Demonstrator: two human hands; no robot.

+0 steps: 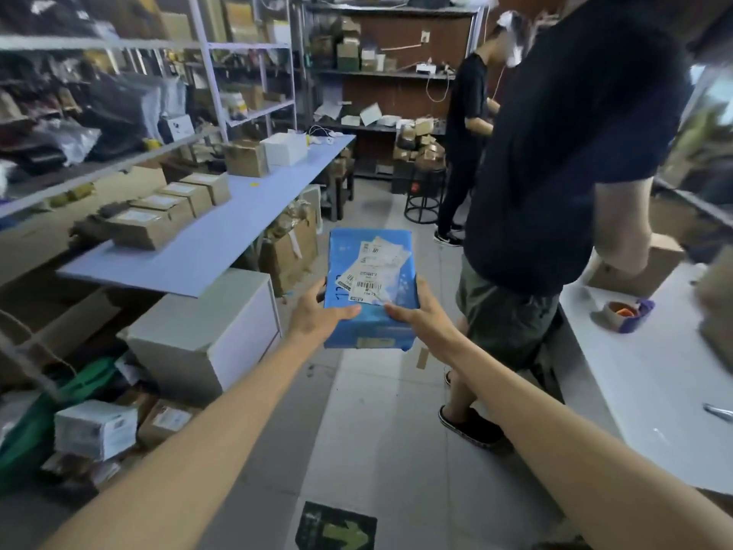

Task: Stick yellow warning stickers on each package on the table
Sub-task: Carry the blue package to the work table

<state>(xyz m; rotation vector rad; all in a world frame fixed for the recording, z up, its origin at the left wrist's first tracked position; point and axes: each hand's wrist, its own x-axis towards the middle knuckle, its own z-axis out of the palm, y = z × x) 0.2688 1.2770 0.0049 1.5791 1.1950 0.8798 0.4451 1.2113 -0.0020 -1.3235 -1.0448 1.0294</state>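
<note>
Am carrying blue package (371,287), left hand (317,315) and right hand (416,315) both clamped on it; next: setting on table (222,240), then sticker.

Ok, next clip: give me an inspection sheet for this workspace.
Surface: long blue table on the left, partly bare.
Job's things: blue package held in the air with white labels on it; row of cardboard boxes on the table; no yellow sticker seen.
Clutter: tape roll on the white counter.
Grippers: left hand and right hand grip the package.
Cables: white cable at the table's far end.
Surroundings: shelves, two people standing.
</note>
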